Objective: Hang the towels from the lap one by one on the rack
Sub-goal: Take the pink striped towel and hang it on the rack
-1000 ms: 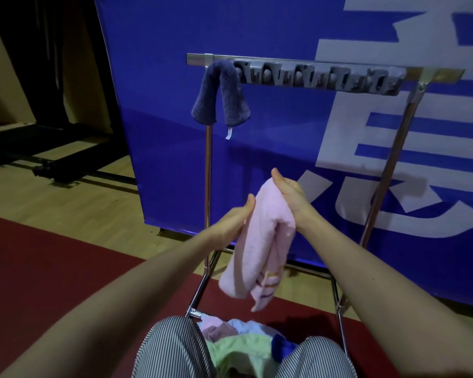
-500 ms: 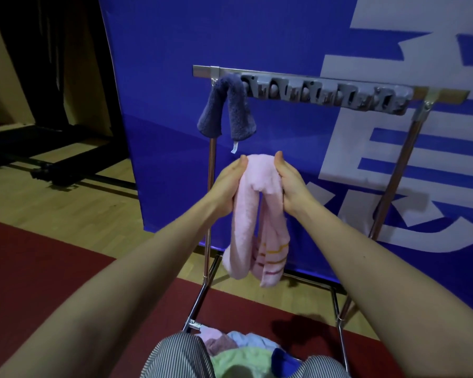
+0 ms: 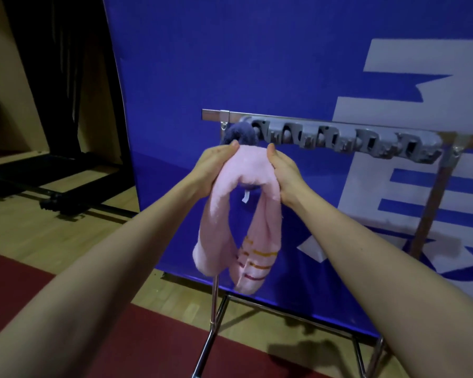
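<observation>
A pink towel (image 3: 250,170) with orange and red stripes near its ends hangs folded between my hands, just below the rack's top bar. My left hand (image 3: 216,167) grips its left side and my right hand (image 3: 284,173) grips its right side. The metal rack (image 3: 216,115) carries a grey strip of hooks (image 3: 347,139) along its bar. A dark blue towel (image 3: 242,133) hangs at the bar's left end, mostly hidden behind the pink towel and my hands; its white tag (image 3: 245,196) shows below. My lap is out of view.
A blue banner (image 3: 257,64) with white lettering stands right behind the rack. The rack's legs (image 3: 213,317) reach down to a wooden floor and a red mat (image 3: 148,345). A dark curtain (image 3: 63,64) and black floor rails (image 3: 52,192) are at the left.
Both hands have lifted the pink towel from chest height up to the rack's bar, in front of the dark blue towel. The view has tilted up, so the lap towels have left the frame.
</observation>
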Demonstrator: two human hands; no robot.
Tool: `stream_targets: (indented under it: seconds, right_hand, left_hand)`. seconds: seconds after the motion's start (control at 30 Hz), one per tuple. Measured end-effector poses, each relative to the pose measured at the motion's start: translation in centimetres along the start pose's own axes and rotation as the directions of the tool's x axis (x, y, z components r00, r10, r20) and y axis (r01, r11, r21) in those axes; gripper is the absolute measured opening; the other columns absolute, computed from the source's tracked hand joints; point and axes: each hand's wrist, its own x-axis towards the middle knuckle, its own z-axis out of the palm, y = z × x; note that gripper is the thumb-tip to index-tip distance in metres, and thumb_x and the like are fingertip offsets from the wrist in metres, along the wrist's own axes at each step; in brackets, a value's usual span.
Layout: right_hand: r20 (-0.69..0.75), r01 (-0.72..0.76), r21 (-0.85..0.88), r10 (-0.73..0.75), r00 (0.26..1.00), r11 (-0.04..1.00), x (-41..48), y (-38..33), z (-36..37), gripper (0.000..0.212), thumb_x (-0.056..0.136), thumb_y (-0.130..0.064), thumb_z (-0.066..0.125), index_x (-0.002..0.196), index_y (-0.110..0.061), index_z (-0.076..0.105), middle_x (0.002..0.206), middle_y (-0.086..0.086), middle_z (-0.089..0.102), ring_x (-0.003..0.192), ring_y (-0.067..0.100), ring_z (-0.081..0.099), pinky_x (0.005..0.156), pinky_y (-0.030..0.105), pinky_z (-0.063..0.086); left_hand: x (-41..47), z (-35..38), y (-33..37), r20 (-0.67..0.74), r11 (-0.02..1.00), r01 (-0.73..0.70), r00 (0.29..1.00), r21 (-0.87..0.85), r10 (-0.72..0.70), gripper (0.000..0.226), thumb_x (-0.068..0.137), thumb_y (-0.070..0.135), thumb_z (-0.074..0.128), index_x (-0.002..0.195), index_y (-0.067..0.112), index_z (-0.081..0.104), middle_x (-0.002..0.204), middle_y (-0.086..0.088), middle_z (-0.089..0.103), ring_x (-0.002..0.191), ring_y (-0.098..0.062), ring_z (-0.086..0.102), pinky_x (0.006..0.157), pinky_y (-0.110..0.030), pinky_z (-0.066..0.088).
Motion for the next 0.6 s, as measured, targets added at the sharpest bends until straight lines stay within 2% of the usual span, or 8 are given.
stream_targets:
  seconds: [0.07, 0.13, 0.23, 0.3, 0.4, 0.47, 0.53, 0.6]
  right_hand:
    - [-0.025, 0.036, -0.024, -0.037, 0.999, 0.999, 2.0, -0.7, 1.8, 0.036, 0.096, -0.031, 0.049, 0.112, -0.002, 0.061, 0.112, 0.017, 0.065, 0.097, 0.025, 0.061, 0.090, 0.042, 0.050]
    - [-0.039, 0.068, -0.057, -0.070, 0.997, 0.996, 4.2, -1.4, 3.3, 0.029, 0.097, -0.033, 0.047, 0.098, -0.010, 0.065, 0.104, 0.011, 0.067, 0.095, 0.022, 0.062, 0.093, 0.040, 0.049]
    - [-0.040, 0.108, -0.086, -0.112, 0.993, 0.990, 7.0, -2.2, 4.9, 0.029, 0.099, -0.034, 0.040, 0.097, -0.013, 0.060, 0.083, 0.002, 0.065, 0.077, 0.015, 0.062, 0.071, 0.024, 0.052]
    - [-0.059, 0.116, -0.112, -0.123, 0.991, 0.987, 8.6, -1.9, 5.6, 0.032, 0.100, -0.035, 0.037, 0.096, -0.012, 0.058, 0.076, 0.001, 0.062, 0.073, 0.015, 0.060, 0.068, 0.025, 0.050]
    - [-0.146, 0.139, -0.182, -0.167, 0.975, 0.973, 10.6, -0.7, 6.1, 0.036, 0.100, -0.037, 0.034, 0.099, -0.011, 0.059, 0.086, 0.003, 0.063, 0.086, 0.021, 0.060, 0.083, 0.033, 0.049]
    - [-0.217, 0.127, -0.245, -0.181, 0.959, 0.961, 11.2, -0.2, 6.1, 0.041, 0.100, -0.039, 0.032, 0.105, -0.009, 0.060, 0.094, 0.005, 0.063, 0.089, 0.022, 0.058, 0.083, 0.031, 0.046]
    - [-0.250, 0.118, -0.311, -0.201, 0.947, 0.943, 12.0, 0.3, 6.2, 0.045, 0.099, -0.042, 0.030, 0.108, -0.009, 0.060, 0.104, 0.009, 0.066, 0.097, 0.026, 0.060, 0.089, 0.034, 0.046]
    - [-0.272, 0.118, -0.351, -0.222, 0.936, 0.929, 12.8, 0.5, 6.1, 0.046, 0.099, -0.042, 0.031, 0.110, -0.008, 0.060, 0.111, 0.011, 0.066, 0.103, 0.029, 0.060, 0.092, 0.037, 0.047]
  left_hand:
    - [1.9, -0.4, 0.9, -0.039, 0.998, -0.060, 0.997, 0.002, 0.060, 0.025, 0.095, 0.023, 0.052, 0.080, 0.009, 0.066, 0.058, 0.005, 0.067, 0.055, -0.006, 0.061, 0.054, -0.020, 0.049]
    - [4.2, -0.8, 1.9, -0.042, 0.993, -0.111, 0.993, 0.039, 0.112, 0.026, 0.096, 0.024, 0.051, 0.083, 0.009, 0.067, 0.061, 0.005, 0.068, 0.058, -0.005, 0.062, 0.057, -0.021, 0.049]
    - [7.4, -1.1, 3.4, -0.051, 0.987, -0.142, 0.988, 0.075, 0.146, 0.029, 0.096, 0.027, 0.051, 0.079, 0.010, 0.067, 0.066, 0.002, 0.067, 0.062, -0.008, 0.062, 0.061, -0.022, 0.050]
    - [9.6, -1.3, 3.8, -0.073, 0.984, -0.141, 0.986, 0.109, 0.149, 0.031, 0.095, 0.029, 0.051, 0.075, 0.011, 0.065, 0.068, -0.001, 0.064, 0.063, -0.010, 0.061, 0.059, -0.023, 0.050]
    - [11.9, -1.9, 3.1, -0.078, 0.980, -0.093, 0.991, 0.173, 0.108, 0.033, 0.095, 0.032, 0.051, 0.072, 0.012, 0.064, 0.067, -0.002, 0.062, 0.061, -0.011, 0.060, 0.058, -0.023, 0.048]
    - [12.7, -2.4, 2.0, -0.097, 0.974, -0.060, 0.992, 0.217, 0.083, 0.035, 0.095, 0.032, 0.050, 0.074, 0.010, 0.064, 0.068, -0.001, 0.061, 0.061, -0.009, 0.058, 0.056, -0.021, 0.047]
    - [13.0, -2.7, 0.7, -0.099, 0.953, -0.056, 0.991, 0.299, 0.089, 0.037, 0.097, 0.035, 0.046, 0.082, 0.007, 0.066, 0.072, 0.002, 0.062, 0.060, -0.002, 0.059, 0.052, -0.014, 0.047]
    - [13.5, -2.7, -0.3, -0.088, 0.946, -0.036, 0.994, 0.322, 0.068, 0.035, 0.099, 0.035, 0.042, 0.082, 0.011, 0.062, 0.074, 0.005, 0.061, 0.060, 0.002, 0.060, 0.056, -0.014, 0.049]
